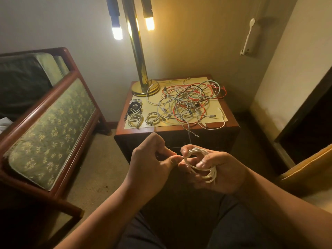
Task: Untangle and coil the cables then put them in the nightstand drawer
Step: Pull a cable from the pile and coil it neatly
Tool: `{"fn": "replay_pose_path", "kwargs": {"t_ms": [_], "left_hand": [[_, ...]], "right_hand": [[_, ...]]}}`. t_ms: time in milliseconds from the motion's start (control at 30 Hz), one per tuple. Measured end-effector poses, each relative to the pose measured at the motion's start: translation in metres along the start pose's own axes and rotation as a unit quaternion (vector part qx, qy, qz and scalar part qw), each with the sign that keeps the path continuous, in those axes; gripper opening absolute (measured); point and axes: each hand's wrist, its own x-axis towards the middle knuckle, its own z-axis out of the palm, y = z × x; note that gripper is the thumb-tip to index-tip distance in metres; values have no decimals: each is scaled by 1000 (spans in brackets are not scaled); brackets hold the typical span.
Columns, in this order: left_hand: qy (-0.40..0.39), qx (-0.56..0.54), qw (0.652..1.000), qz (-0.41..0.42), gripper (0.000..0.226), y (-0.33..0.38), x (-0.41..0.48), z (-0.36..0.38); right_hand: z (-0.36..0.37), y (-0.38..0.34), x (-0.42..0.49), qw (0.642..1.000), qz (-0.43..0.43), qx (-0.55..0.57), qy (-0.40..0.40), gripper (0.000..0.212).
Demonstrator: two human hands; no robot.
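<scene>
Two hands work one white cable point(211, 177): right hand point(224, 172) curled round its light, floppy coil, left hand point(150, 162) pinching the loose end just beside that grip; probably springy, best held across all loops, tangle point(188, 101) lying beyond.

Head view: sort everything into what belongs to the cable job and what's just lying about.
Job: white cable coil, held in the right hand, its end pinched by the left hand; tangled cables; finished coils; nightstand.
Lying about: brass lamp; green sofa.
</scene>
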Motion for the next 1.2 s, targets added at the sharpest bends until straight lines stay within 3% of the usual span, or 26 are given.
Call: {"fn": "replay_pose_path", "kwargs": {"t_ms": [467,533,633,733,833,900,1033,1133,1200], "left_hand": [[39,21,999,24,28,-4,0,0],[34,10,999,23,29,-7,1,0],[34,16,998,52,26,-14,1,-1],[37,35,996,68,26,-20,2,-2],[-22,21,999,21,25,-24,4,-2],[-93,-60,993,-37,17,-21,3,0],[-116,-236,941,-211,49,-14,4,8],[-114,-197,941,-251,46,-24,11,10],[-125,-165,943,-259,31,-34,13,10]], "right_hand": [[1,-9,-9,999,3,-38,9,36],[1,-11,-10,995,5,-86,42,32],[7,-18,-11,950,16,-270,155,26],[15,-23,-10,868,-11,-431,246,30],[19,-17,-9,793,-71,-526,299,35],[16,-11,-5,769,-82,-552,313,35],[10,-2,5,755,-95,-558,330,35],[7,3,9,772,-92,-530,338,36],[4,9,11,782,-85,-520,334,36]]}}
